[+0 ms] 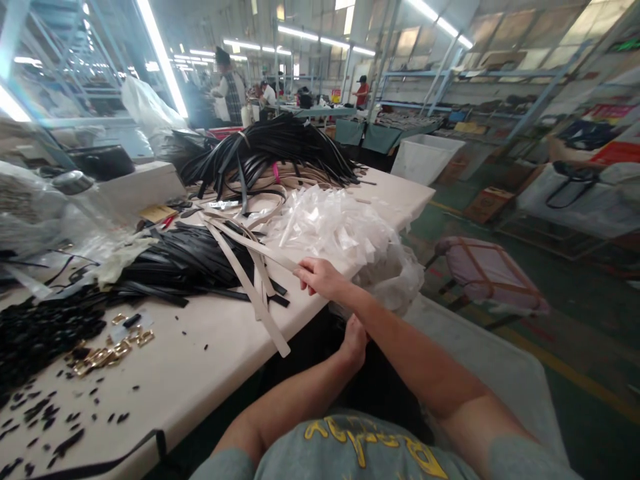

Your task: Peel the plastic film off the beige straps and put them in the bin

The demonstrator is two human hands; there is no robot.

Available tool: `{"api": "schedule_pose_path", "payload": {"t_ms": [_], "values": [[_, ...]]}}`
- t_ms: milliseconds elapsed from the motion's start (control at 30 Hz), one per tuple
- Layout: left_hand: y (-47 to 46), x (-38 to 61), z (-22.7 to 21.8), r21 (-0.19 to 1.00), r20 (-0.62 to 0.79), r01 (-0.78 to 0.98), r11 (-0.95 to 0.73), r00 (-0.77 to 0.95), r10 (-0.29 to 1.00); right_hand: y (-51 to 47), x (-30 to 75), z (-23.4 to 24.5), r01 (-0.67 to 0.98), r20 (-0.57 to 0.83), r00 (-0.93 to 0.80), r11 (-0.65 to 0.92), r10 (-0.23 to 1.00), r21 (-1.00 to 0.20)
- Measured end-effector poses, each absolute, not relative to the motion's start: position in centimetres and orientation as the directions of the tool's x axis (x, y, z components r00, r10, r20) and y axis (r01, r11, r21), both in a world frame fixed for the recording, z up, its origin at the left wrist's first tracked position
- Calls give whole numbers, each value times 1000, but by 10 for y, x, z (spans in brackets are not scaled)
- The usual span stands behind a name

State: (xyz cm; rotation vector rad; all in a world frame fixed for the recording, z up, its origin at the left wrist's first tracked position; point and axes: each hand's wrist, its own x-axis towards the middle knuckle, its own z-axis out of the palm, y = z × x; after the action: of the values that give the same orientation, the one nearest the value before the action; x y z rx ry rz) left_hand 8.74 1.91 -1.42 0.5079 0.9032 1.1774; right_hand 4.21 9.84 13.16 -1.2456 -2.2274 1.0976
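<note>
My right hand (pixel 320 277) reaches across the front edge of the white table (pixel 210 360), its fingers pinched on the end of a beige strap (pixel 260 250) that runs back into a loose bundle of beige straps (pixel 253 293). Below the table edge my left hand (pixel 354 341) is tucked under my right forearm; its fingers are hidden. Flat black straps (pixel 185 263) lie in a pile just left of the beige ones. A heap of clear plastic sleeves (pixel 335 223) sits right behind my right hand.
A big mound of black straps (pixel 270 150) fills the table's far end. Gold buckles (pixel 107 350) and small black pieces (pixel 40 333) are scattered at the near left. A pink stool (pixel 487 270) and a white bin (pixel 425 157) stand on the floor to the right. People work far back.
</note>
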Motion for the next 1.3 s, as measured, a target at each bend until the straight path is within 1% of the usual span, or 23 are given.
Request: {"api": "schedule_pose_path", "payload": {"t_ms": [33, 67, 133, 233, 300, 333, 400, 533, 633, 667, 733, 800, 833, 900, 1000, 1033, 1100, 1167, 1200, 1300], "values": [[19, 86, -9, 745, -307, -594, 305, 101, 946, 95, 58, 136, 510, -49, -537, 278, 842, -814], [18, 84, -3, 726, -272, -633, 269, 95, 958, 91, 74, 139, 492, -33, -523, 271, 852, -827], [12, 77, 15, 672, -182, -718, 181, 76, 980, 79, 108, 144, 489, -17, -516, 278, 856, -827], [3, 60, 48, 576, -45, -812, 97, 87, 995, 57, 157, 144, 479, -63, -551, 254, 832, -840], [1, 46, 69, 505, -11, -858, 95, 103, 995, 39, 187, 139, 483, -115, -553, 205, 825, -851], [3, 40, 77, 476, -22, -874, 94, 95, 995, 30, 202, 135, 494, -141, -537, 174, 832, -852], [10, 26, 89, 458, -96, -885, 76, 36, 995, 10, 231, 122, 520, -192, -482, 102, 855, -848], [33, 5, 95, 505, -271, -863, 7, -151, 951, -29, 289, 81, 543, -318, -344, -88, 883, -835], [39, 3, 94, 533, -294, -846, -30, -218, 931, -59, 323, 43, 541, -429, -243, -246, 870, -804], [37, 6, 93, 543, -277, -840, -20, -201, 939, -68, 330, 32, 534, -465, -226, -290, 856, -794], [27, 18, 92, 565, -215, -823, 57, -81, 973, -83, 333, 16, 515, -534, -245, -358, 809, -779], [12, 33, 90, 590, -137, -787, 180, 123, 983, -90, 323, 9, 482, -586, -326, -403, 742, -778], [4, 41, 88, 606, -103, -757, 243, 228, 968, -89, 314, 9, 456, -598, -384, -418, 704, -785], [-11, 54, 84, 659, -55, -672, 337, 404, 913, -82, 292, 17, 380, -583, -508, -442, 635, -813], [-25, 63, 77, 784, -18, -503, 363, 566, 824, -60, 254, 41, 229, -500, -684, -495, 530, -838], [-27, 63, 75, 822, -29, -436, 366, 610, 792, -52, 243, 50, 193, -469, -721, -502, 511, -843], [-27, 61, 72, 856, -101, -314, 409, 676, 730, -38, 226, 65, 142, -426, -731, -491, 534, -859], [-23, 58, 71, 844, -177, -274, 462, 670, 721, -29, 215, 74, 129, -382, -723, -431, 576, -893], [-20, 57, 70, 836, -189, -298, 461, 632, 752, -27, 212, 75, 127, -353, -711, -382, 608, -915], [-13, 56, 65, 853, -163, -383, 354, 449, 878, -30, 211, 69, 122, -241, -635, -212, 734, -970]]}}
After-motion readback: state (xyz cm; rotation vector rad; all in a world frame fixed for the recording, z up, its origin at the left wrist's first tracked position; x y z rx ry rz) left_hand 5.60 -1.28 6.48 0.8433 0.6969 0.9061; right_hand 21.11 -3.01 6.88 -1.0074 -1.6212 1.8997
